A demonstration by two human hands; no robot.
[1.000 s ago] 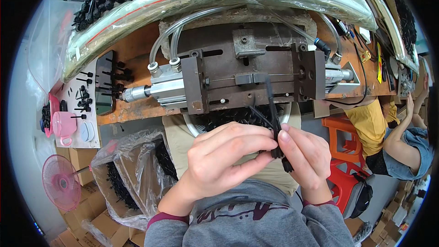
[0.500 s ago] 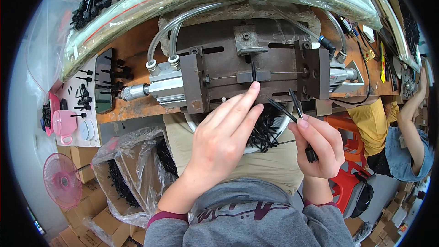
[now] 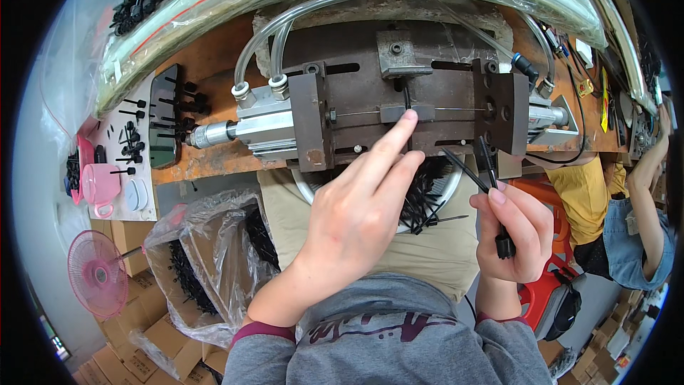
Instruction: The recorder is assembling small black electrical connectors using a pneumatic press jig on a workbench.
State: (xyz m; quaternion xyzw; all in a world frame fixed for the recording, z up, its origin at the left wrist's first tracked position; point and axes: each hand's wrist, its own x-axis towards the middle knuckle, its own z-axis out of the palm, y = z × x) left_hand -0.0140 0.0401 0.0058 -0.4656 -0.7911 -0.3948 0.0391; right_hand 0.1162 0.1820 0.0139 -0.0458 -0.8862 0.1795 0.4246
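Left hand reaches up with fingers stretched out together, index tip touching the small block at the middle of the press jig, holding nothing that shows. Right hand is curled into a fist pinching a few thin black pins, tips pointing up-left, sitting just below the jig's right end plate. A bowl of loose black pins sits under the jig between the hands, partly hidden by the left fingers. Air cylinder and clear hoses crowd the jig's left side; more fittings and cables on its right. Bench holds scattered black parts at far left, with a pink cup near its edge. Plastic bag of black parts sits low left, pink fan beyond it. Another person sits close on the right by a red stool. Open room is mostly the lap area between the two hands.
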